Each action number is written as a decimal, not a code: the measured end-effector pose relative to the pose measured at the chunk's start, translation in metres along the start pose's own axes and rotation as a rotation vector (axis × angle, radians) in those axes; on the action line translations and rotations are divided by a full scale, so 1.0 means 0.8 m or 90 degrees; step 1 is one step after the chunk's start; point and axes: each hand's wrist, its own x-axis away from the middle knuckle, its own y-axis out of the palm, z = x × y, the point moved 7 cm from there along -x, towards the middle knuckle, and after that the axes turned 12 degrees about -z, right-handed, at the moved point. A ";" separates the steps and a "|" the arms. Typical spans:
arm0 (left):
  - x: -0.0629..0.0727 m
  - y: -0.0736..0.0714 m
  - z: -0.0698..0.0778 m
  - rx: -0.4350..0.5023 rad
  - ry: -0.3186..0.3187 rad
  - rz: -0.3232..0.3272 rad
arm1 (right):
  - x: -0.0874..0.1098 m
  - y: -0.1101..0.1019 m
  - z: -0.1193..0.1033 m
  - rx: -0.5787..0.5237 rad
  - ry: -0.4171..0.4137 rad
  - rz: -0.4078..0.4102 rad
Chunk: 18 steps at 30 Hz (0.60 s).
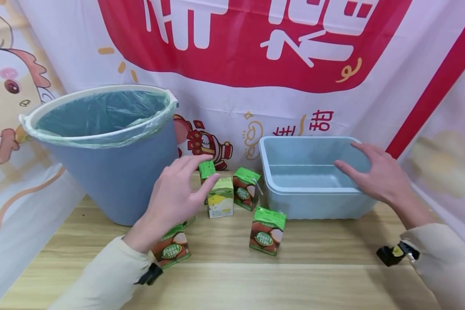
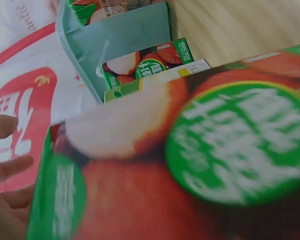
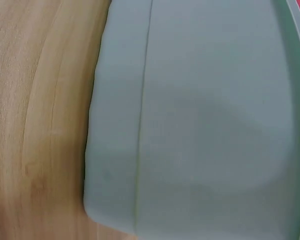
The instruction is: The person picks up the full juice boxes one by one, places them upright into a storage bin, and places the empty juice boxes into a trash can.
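Observation:
In the head view my left hand (image 1: 174, 189) hovers over the left group of cartons, its thumb and fingers spread apart. Between fingertips and thumb, the green top of a small drink carton (image 1: 206, 169) shows from behind. Beside it stand a pale yellow drink carton (image 1: 221, 201) and another green-topped brown carton (image 1: 246, 191) with a straw. One such carton (image 1: 171, 249) sits near my left wrist, its printed side (image 2: 140, 195) filling the left wrist view. My right hand (image 1: 379, 174) reaches over the right end of a light blue tub (image 1: 317, 204), fingers extended.
A tall blue bin (image 1: 112, 176) with a clear liner stands at the left. Another green-topped carton (image 1: 267, 232) stands in front of the tub on the wooden table (image 1: 232, 284). A printed cloth (image 1: 224, 99) hangs behind everything.

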 end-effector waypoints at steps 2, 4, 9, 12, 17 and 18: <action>0.012 -0.005 -0.009 0.049 0.005 0.013 | 0.000 0.000 0.005 0.000 0.007 -0.005; 0.024 -0.008 -0.018 0.087 0.017 0.029 | 0.002 0.002 0.009 -0.004 0.013 -0.009; 0.052 -0.015 -0.038 0.164 0.037 0.084 | 0.007 0.004 0.017 -0.008 0.017 -0.014; 0.070 -0.014 -0.052 0.230 0.014 0.100 | 0.009 0.006 0.021 -0.013 0.013 -0.013; 0.094 -0.005 -0.070 0.315 -0.025 0.105 | 0.018 0.013 0.033 -0.050 0.011 -0.002; 0.097 -0.003 -0.072 0.320 -0.028 0.103 | 0.020 0.015 0.037 -0.061 0.010 0.003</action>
